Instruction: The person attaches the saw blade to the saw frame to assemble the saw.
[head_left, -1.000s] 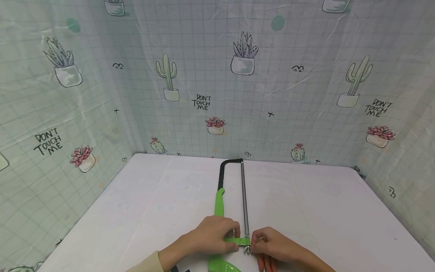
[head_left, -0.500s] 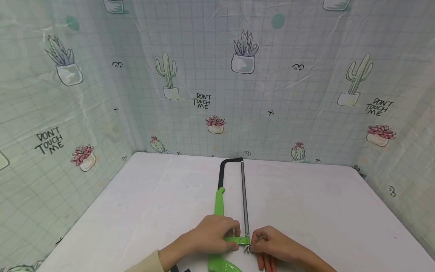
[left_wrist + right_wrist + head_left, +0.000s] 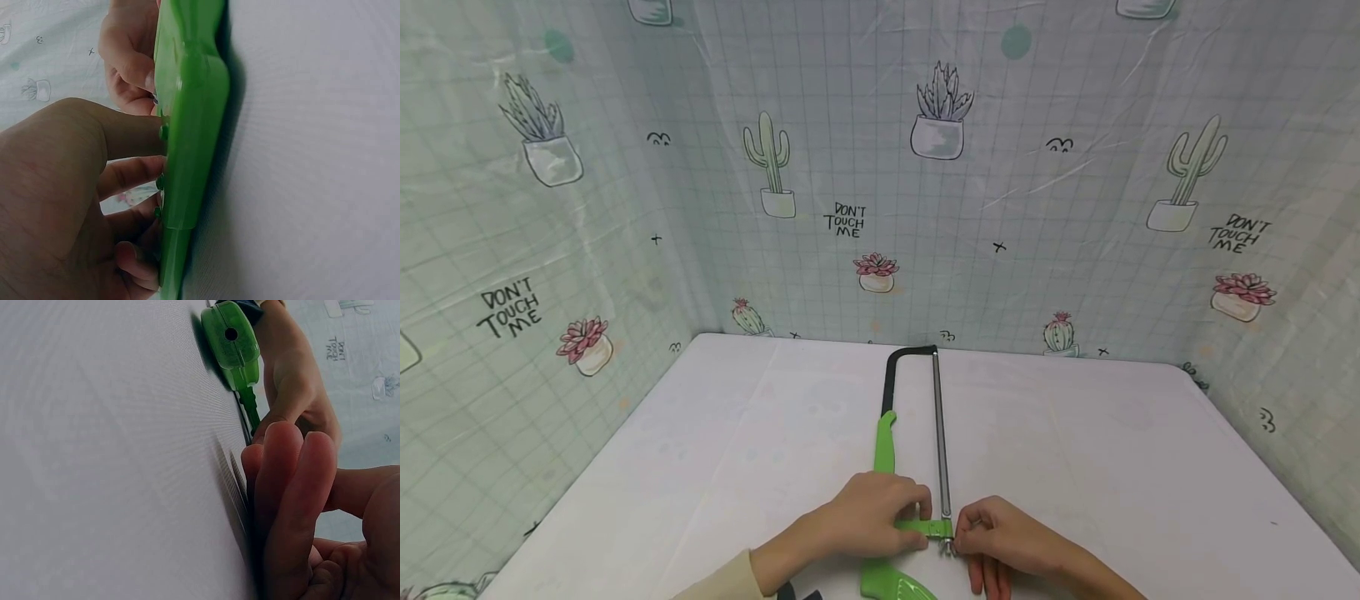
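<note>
A hacksaw [image 3: 885, 446] lies flat on the white table, its green handle nearest me and its black front bow pointing away. On its right side runs the grey blade [image 3: 941, 442]. My left hand [image 3: 872, 517] lies across the green frame and grips the short green arm at the blade's near end between thumb and fingers. Just beyond that arm sits a small silver wing nut [image 3: 947, 547], pinched by the thumb and index finger of my right hand [image 3: 1007, 537]. The right wrist view shows the butt of the green handle [image 3: 230, 337], while the right fingers hide the nut there.
The white table [image 3: 775, 417] stretches out around the saw on both sides. A patterned curtain [image 3: 820, 267] with cactus drawings stands along its back and sides. Something dark [image 3: 786, 592] shows by the left wrist at the bottom edge.
Hands and hacksaw keep their places, with the right fingertips still at the wing nut. The head view has tilted very slightly, so the scene sits a few pixels higher.
</note>
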`<state>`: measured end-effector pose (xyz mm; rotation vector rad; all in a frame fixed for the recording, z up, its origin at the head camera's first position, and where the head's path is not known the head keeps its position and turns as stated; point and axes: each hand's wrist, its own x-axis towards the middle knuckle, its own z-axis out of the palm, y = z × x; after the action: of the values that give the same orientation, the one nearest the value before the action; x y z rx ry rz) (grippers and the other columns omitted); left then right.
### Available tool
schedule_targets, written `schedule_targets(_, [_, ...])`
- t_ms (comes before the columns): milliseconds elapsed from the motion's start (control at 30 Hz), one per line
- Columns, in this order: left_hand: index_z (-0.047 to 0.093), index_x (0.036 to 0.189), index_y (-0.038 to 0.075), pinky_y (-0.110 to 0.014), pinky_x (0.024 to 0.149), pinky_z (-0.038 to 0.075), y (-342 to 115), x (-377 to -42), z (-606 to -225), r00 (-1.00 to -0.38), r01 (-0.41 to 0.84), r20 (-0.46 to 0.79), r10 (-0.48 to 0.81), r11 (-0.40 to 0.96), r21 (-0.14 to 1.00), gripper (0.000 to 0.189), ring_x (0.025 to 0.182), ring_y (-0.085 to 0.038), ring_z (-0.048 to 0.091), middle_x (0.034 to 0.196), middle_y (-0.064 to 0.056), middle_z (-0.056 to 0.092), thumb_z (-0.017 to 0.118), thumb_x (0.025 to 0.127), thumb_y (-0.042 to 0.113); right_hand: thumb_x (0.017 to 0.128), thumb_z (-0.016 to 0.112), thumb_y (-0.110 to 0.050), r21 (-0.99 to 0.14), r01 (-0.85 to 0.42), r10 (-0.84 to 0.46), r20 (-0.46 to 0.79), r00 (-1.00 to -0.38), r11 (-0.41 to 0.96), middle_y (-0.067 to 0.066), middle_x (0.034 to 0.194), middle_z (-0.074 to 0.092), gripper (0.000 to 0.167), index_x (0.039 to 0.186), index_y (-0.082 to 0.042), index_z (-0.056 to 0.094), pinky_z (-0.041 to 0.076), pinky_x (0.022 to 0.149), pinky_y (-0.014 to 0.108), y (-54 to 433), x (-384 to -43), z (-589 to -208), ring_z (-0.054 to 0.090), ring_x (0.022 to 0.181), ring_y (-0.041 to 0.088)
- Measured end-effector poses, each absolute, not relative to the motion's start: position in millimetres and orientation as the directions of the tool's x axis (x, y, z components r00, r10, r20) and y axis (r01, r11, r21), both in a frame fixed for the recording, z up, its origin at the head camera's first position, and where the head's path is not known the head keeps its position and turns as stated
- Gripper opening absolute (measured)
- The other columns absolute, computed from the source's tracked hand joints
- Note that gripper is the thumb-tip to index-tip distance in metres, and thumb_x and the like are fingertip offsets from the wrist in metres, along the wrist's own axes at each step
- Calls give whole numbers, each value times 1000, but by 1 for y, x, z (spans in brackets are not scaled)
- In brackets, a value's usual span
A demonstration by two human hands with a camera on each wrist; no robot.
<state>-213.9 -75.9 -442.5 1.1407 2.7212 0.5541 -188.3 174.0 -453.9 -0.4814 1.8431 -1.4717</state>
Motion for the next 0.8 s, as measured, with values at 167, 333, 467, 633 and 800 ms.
schedule_targets(167, [69, 95, 35, -18, 61, 38, -76, -215, -443, -698, 667, 21, 716, 640, 381, 15, 68, 5, 48, 77, 22, 55, 77, 86, 44, 99, 55, -11, -952, 137, -683, -293, -669, 274, 3, 63, 68, 16, 94, 1, 64, 47, 41, 19, 174, -189, -454, 59, 43, 2])
schedule_targets(333, [70, 96, 35, -19, 60, 38, -77, -215, -442, -695, 675, 29, 719, 637, 373, 15, 67, 5, 47, 76, 22, 55, 77, 86, 44, 99, 56, -11, -952, 141, -684, -295, -667, 273, 1, 62, 67, 17, 96, 2, 66, 46, 41, 18, 173, -188, -453, 58, 43, 0])
schedule_targets(467, [69, 96, 35, -19, 59, 37, -76, -215, -443, -696, 674, 25, 717, 641, 368, 15, 66, 4, 47, 75, 22, 54, 77, 86, 44, 99, 57, -14, -948, 144, -674, -303, -673, 283, 1, 62, 68, 18, 96, 1, 66, 46, 41, 18, 171, -188, -451, 58, 42, 1])
schedule_targets(633, [70, 97, 35, -19, 60, 38, -76, -217, -444, -692, 673, 23, 721, 634, 381, 15, 67, 4, 47, 75, 22, 55, 77, 86, 44, 101, 60, -25, -937, 154, -647, -330, -687, 314, 1, 61, 69, 24, 96, -2, 66, 46, 41, 19, 169, -188, -450, 58, 41, 2])
schedule_targets(800, [70, 97, 34, -19, 59, 37, -76, -217, -444, -691, 670, 15, 722, 633, 387, 15, 66, 4, 47, 75, 22, 54, 76, 87, 44, 101, 63, -28, -939, 155, -639, -323, -698, 306, 1, 60, 69, 27, 95, -2, 64, 46, 41, 19, 168, -187, -451, 59, 40, 3])
